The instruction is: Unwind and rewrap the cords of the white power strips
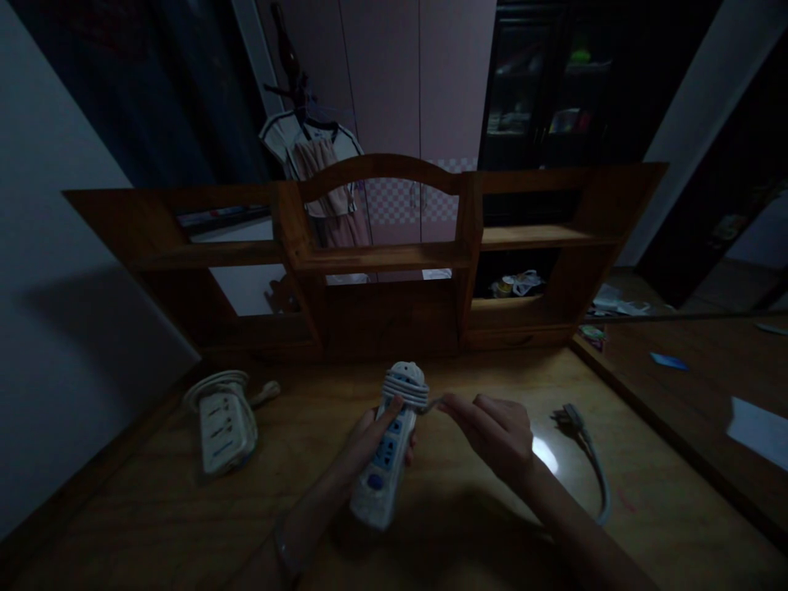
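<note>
A white power strip [381, 480] with blue sockets is tilted above the wooden table, and my left hand [371, 435] is wrapped around its middle, thumb on top. Several turns of its cord [406, 388] circle the far end of the strip. Just right of there, my right hand [492, 431] pinches the cord between thumb and fingers and holds it out from the strip. The cord's plug [572, 417] lies on the table at the right, with a length of cord curving back toward my right forearm, which hides part of it.
At the left lies a second white power strip [225, 431] with its cord coiled on it. A wooden shelf unit [387, 320] stands along the table's back. On the lower surface at the right are a blue card [668, 361] and white paper [760, 431].
</note>
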Action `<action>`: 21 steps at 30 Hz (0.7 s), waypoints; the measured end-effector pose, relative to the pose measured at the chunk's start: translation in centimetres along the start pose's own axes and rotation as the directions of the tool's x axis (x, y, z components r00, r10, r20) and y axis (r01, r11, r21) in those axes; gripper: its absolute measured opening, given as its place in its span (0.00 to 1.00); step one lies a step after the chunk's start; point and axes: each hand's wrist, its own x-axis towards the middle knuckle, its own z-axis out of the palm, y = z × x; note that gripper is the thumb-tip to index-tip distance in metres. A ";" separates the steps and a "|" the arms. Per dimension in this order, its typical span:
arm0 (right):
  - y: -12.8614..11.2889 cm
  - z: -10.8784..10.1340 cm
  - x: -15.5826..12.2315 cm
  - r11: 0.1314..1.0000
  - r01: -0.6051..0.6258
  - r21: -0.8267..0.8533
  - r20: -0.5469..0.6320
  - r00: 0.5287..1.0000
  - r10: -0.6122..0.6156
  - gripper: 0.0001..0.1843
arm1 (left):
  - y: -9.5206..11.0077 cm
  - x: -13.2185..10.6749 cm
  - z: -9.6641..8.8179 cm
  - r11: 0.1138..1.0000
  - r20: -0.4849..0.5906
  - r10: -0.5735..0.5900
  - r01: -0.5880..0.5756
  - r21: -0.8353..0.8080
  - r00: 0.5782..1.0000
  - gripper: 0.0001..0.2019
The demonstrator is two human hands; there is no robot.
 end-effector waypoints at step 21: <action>0.2 -0.3 -0.3 0.996 0.089 -0.021 0.013 0.996 -0.088 0.24 | 1.3 -0.2 -0.4 0.956 -0.030 -0.115 0.103 -0.273 0.993 0.28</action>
